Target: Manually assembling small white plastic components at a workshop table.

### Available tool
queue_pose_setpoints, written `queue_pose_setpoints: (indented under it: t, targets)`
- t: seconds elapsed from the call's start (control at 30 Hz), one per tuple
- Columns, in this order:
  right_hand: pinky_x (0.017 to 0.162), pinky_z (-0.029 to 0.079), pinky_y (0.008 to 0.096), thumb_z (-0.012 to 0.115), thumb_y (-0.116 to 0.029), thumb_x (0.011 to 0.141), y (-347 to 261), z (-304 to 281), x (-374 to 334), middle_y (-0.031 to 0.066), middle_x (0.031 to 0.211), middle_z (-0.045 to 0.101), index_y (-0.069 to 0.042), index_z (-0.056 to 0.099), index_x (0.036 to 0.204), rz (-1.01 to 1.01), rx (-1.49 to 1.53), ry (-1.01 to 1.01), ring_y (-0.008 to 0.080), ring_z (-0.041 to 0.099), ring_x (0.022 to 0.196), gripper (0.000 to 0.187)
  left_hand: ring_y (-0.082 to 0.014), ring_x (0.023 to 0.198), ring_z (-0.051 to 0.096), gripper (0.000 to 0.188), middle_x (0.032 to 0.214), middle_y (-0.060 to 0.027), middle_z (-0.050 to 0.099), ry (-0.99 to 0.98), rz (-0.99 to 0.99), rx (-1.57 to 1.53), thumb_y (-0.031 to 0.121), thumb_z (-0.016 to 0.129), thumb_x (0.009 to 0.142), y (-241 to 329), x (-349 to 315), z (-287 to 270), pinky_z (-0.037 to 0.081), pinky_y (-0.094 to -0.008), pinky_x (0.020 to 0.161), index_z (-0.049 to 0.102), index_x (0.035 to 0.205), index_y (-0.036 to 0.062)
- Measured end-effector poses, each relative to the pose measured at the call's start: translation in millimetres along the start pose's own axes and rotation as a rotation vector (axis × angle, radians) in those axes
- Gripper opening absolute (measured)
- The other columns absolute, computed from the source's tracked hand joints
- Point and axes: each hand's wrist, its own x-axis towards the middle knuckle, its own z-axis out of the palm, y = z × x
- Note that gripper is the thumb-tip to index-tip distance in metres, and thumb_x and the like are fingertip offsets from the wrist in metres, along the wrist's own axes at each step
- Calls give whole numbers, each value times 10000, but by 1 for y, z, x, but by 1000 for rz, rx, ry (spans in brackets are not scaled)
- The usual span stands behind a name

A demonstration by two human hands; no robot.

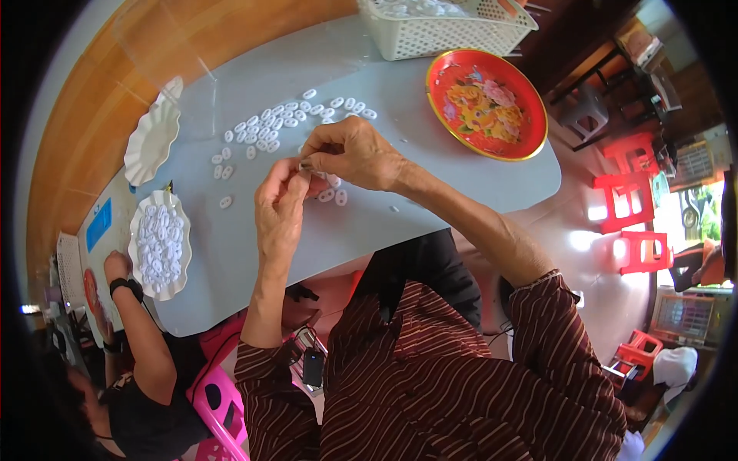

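Note:
My left hand (278, 207) and my right hand (355, 156) meet above the grey-blue table, fingers pinched together. A tiny greyish, shiny bit (306, 164) shows at the fingertips; what it belongs to is mostly hidden. Just beyond my hands lie many small white oval plastic pieces (270, 123) with holes in them, spread in a loose cluster. A few more white pieces (327, 195) sit on the table right under my right hand, partly covered by it. Off to the left, a scalloped white dish (184, 265) holds a heap of similar white pieces.
A red floral tray (538, 127) with a gold rim lies at the far right of the table (369, 227). Behind it stands a white perforated basket (430, 38). Another scalloped dish (154, 138) is at the far left. Someone's forearm (150, 338) rests near the left edge; red stools (626, 201) stand rightward.

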Motion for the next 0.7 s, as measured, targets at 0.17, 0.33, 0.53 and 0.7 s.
queue_pose_setpoints:
  t: [0.17, 0.33, 0.53, 0.7]
  targets:
    - [644, 485, 256, 630, -105, 857, 18, -15, -22, 44, 760, 635, 28, 648, 917, 0, 154, 158, 96, 568, 705, 146, -48, 685, 447, 245, 754, 17, 574, -66, -4, 32, 243, 555, 912, 6, 10, 12, 364, -211, 636, 612, 967, 11]
    - [590, 446, 241, 606, -168, 904, 18, -30, -42, 24, 715, 597, 24, 644, 946, 47, 293, 131, 79, 504, 646, 200, -74, 629, 494, 204, 739, -4, 594, -174, 58, 309, 194, 529, 930, 16, 16, 32, 407, -222, 599, 588, 893, 2]
    - [567, 418, 243, 562, -185, 933, 19, -38, -58, 2, 687, 565, 20, 639, 949, 49, 312, 188, 76, 471, 627, 220, -82, 627, 509, 216, 741, -33, 619, -193, 104, 224, 196, 512, 937, 20, 19, 45, 419, -238, 585, 595, 907, -2]
    - [640, 462, 228, 580, -129, 918, 25, -36, -64, 15, 754, 590, 20, 618, 933, -5, 366, 215, 73, 527, 702, 155, -102, 650, 536, 211, 716, -52, 613, -215, 175, 260, 191, 514, 935, 16, 19, 55, 435, -252, 603, 602, 923, 0]
